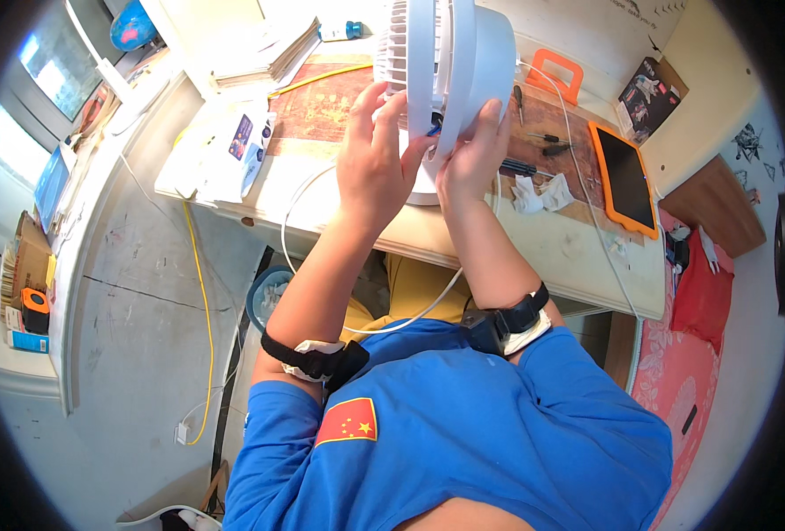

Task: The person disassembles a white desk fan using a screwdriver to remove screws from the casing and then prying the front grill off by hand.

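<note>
A white desk fan stands at the desk's front edge, its head turned so that the slatted grille faces left. A gap runs between the grille ring and the rounded rear housing, and a little blue shows inside it. My left hand grips the grille side, fingers spread along the slats and thumb at the gap. Against the lower rear housing, my right hand is closed, its thumb near the same gap. Both hands partly hide the fan's neck. A white cable loops from the desk across my lap.
Screwdrivers, crumpled white tissue and an orange-framed tablet lie to the right. An orange handle-shaped piece is behind them. Stacked papers, a yellow pencil and a blue bottle lie at left.
</note>
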A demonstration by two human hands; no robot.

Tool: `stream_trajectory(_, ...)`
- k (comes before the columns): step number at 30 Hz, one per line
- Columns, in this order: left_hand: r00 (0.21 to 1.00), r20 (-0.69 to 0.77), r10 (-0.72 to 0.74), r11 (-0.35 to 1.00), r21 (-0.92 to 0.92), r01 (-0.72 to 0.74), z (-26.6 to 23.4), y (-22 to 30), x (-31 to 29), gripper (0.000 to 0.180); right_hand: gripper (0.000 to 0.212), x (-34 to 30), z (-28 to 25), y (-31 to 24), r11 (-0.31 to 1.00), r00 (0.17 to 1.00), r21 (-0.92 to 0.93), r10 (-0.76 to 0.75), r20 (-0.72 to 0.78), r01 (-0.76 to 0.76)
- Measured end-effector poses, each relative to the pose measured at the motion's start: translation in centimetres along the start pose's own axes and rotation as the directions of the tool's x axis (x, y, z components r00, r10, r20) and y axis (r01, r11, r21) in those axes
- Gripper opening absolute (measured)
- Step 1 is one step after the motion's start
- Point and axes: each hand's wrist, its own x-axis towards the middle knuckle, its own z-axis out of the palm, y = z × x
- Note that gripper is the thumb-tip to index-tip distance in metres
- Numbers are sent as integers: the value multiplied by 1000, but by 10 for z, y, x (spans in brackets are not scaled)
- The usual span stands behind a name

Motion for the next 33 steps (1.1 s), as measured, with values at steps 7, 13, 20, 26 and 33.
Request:
stream_trajectory(7,1000,-16,10,995,102,-9,4,0,1,50,47,-1,2,-3,1000,1000,6,-1,19,1)
stream_trajectory(13,999,-33,28,980,199,-21,-1,1,9,45,48,1,-1,-1,1000,999,-14,-24,23,24)
stream_trajectory(20,996,-11,85,974,212,-81,-13,2,21,41,49,0,-1,-1,1000,1000,-6,-12,14,13)
stream_trajectory(26,983,-42,180,981,76,-176,-2,7,-2,28,49,1,-5,1,999,1000,30,18,11,-18)
stream_trajectory(33,989,-82,124,990,-53,-128,9,12,-4,20,45,4,-4,-4,996,999,88,33,-6,-32)
